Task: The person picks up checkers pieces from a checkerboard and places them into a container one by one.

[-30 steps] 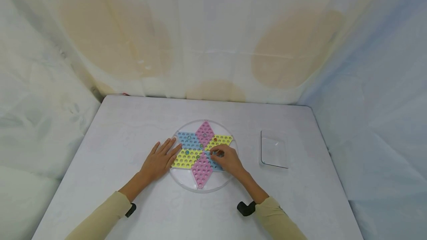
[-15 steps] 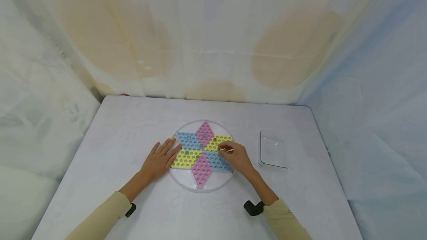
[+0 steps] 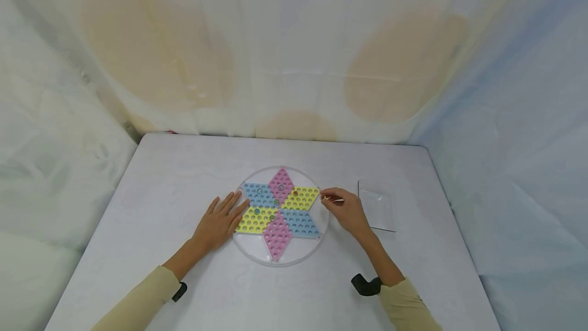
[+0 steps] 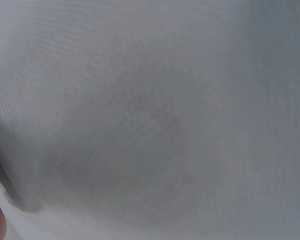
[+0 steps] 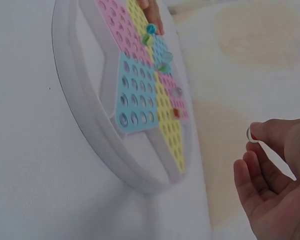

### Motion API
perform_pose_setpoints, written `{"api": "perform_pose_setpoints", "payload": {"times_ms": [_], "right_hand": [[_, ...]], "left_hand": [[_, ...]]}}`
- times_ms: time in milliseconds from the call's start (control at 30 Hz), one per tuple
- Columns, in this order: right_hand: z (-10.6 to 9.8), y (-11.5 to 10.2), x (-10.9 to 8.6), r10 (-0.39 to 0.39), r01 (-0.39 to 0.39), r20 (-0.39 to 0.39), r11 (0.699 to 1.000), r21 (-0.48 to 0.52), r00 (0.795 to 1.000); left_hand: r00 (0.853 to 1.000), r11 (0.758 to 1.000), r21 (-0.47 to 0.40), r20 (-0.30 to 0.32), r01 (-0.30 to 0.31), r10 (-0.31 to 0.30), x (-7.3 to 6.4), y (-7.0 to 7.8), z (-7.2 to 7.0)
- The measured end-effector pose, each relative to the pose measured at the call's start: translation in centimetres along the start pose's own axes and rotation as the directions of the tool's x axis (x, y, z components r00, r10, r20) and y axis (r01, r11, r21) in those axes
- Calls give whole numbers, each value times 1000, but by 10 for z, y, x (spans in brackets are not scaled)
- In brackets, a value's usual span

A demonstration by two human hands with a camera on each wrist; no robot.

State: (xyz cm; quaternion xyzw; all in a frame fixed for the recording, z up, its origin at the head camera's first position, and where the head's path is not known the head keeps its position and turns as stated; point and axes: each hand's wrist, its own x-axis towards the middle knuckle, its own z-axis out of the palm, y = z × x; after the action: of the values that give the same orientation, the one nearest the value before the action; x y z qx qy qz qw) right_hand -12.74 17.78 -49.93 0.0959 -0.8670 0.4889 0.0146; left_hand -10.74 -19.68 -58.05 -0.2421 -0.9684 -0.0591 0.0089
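Note:
A round Chinese checkers board [image 3: 297, 252] with a pink, blue and yellow star lies on the table. My left hand [image 3: 217, 226] rests with spread fingers on the board's left edge. My right hand [image 3: 348, 213] is just past the board's right rim, and in the right wrist view its thumb and forefinger pinch a clear marble [image 5: 249, 134] with some red in it. Several marbles sit in the star's holes, among them a red one [image 3: 295, 193], a blue one [image 3: 256, 211] and a green one [image 3: 277, 202]. The left wrist view shows mostly blurred white cloth.
A clear, square-cornered plastic box [image 3: 380, 213] stands right of the board, its left side partly behind my right hand. White cloth covers the table [image 3: 184, 167]. Patterned curtains [image 3: 294, 55] hang behind and at both sides.
My right hand has moved right with the pinched marble, from the board's middle over the yellow section to beyond the right rim. My left hand has stayed in place.

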Motion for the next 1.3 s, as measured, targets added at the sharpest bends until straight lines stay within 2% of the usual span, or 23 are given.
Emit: {"api": "perform_pose_setpoints", "payload": {"times_ms": [267,600,800,1000,1300], "right_hand": [[-26,10,-4,10,-11,-39,999,-45,999],[-54,19,-14,82,-84,-48,996,-41,995],[-67,32,-17,77,-83,-83,993,-81,994],[-74,42,-21,83,-99,-117,986,-137,990],[-75,54,-26,119,-135,-113,981,-140,986]], "left_hand": [[1000,1000,-13,-12,-2,2,0,-1,2],[1000,1000,-2,-5,-10,10,0,-1,0],[1000,1000,-18,1,1,-1,0,0,-1],[1000,999,-39,-8,6,-6,0,1,-1],[1000,999,-44,-15,10,-11,0,0,0]]}}
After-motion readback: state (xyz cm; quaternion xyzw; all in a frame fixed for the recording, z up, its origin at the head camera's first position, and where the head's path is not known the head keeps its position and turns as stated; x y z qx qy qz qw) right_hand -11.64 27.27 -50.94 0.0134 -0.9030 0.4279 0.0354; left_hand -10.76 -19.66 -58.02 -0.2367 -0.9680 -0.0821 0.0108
